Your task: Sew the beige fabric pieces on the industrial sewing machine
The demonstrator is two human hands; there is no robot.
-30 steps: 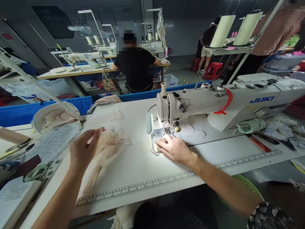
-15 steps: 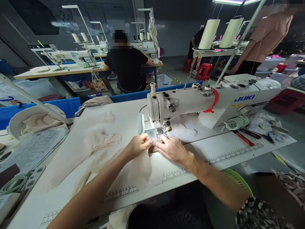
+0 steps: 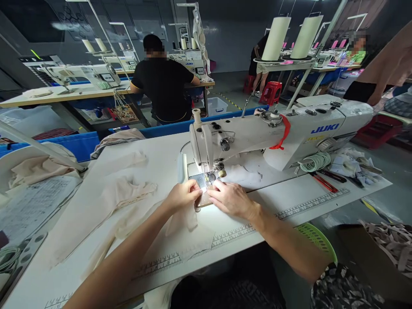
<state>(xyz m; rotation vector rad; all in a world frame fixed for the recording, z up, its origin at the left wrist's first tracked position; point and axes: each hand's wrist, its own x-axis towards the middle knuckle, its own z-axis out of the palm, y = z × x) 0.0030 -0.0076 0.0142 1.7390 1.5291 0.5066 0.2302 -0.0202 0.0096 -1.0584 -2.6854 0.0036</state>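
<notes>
Under the lit needle area of a white JUKI sewing machine (image 3: pixel 244 139), a thin pale fabric piece (image 3: pixel 189 218) lies by the presser foot. My left hand (image 3: pixel 183 195) pinches its edge between thumb and fingers, just left of the foot. Close on the right, my right hand (image 3: pixel 232 200) has its thumb and bent fingers pressed together on the cloth; the exact grip is partly hidden. The fabric's lower part falls toward the table's front edge. Left of my hands, more pale fabric pieces (image 3: pixel 119 193) are spread on the white table (image 3: pixel 161 150).
Red-handled snips (image 3: pixel 325 182), a coil of pale cord (image 3: pixel 315 162) and scraps (image 3: pixel 354 163) lie at the right. A green basket (image 3: pixel 317 240) sits below the front edge. Printed rulers run along the table. A co-worker in black (image 3: pixel 162 83) sits beyond the blue cloth trough.
The whole view has shifted, so the machine and table appear farther left. My right hand's fingers are a little more drawn together on the cloth; the left hand keeps its pinch.
</notes>
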